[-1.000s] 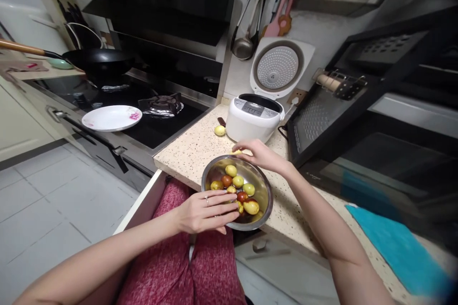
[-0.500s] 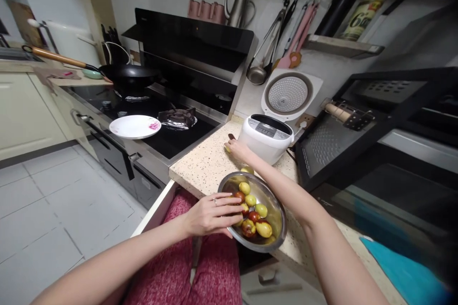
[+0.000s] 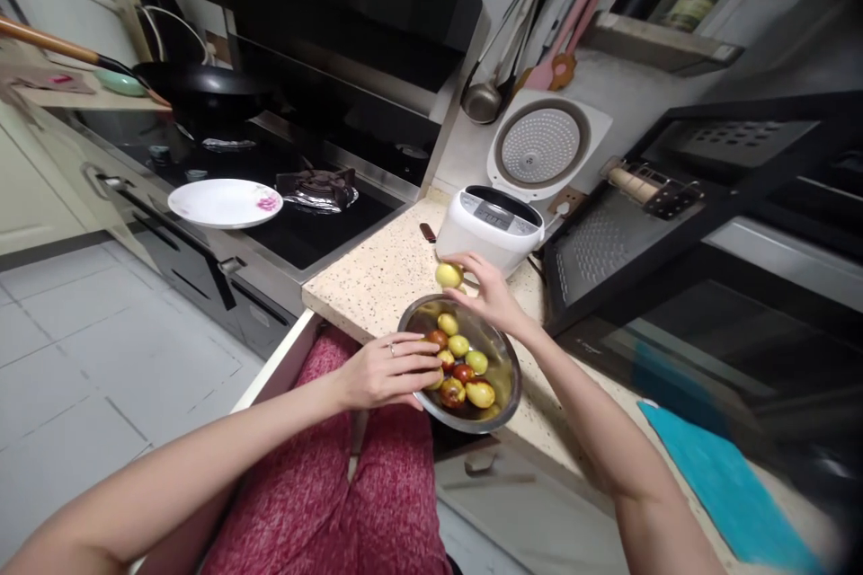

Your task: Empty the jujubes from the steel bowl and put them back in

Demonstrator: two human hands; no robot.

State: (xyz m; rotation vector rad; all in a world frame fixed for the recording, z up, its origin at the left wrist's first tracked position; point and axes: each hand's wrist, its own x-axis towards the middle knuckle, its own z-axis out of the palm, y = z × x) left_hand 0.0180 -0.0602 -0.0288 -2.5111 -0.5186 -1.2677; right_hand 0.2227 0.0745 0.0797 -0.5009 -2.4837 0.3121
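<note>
A yellow-green jujube (image 3: 449, 275) is held between the thumb and fingers of my right hand (image 3: 491, 295), just above the far rim of a steel bowl (image 3: 504, 359). Inside the bowl lie several jujubes (image 3: 476, 363), some yellow-green, others blotched red-brown. My left hand (image 3: 386, 370), with a ring on one finger, reaches over the near-left rim. Its fingers are stretched out and apart over the fruit, partly covering it. The bowl sits at the counter edge and juts a little past it.
A white rice cooker (image 3: 482, 229) stands lid up behind the bowl, a small dark brown item (image 3: 427, 233) beside it. Left is a stove with a flowered plate (image 3: 219, 203) and a wok (image 3: 202, 90). An oven (image 3: 761, 323) and blue cloth (image 3: 725, 476) are right. A drawer (image 3: 280, 364) stands open.
My right hand has drawn back from beside the rice cooker to the bowl's far rim, a jujube now showing in its fingers. My left hand stays at the bowl. The view has shifted.
</note>
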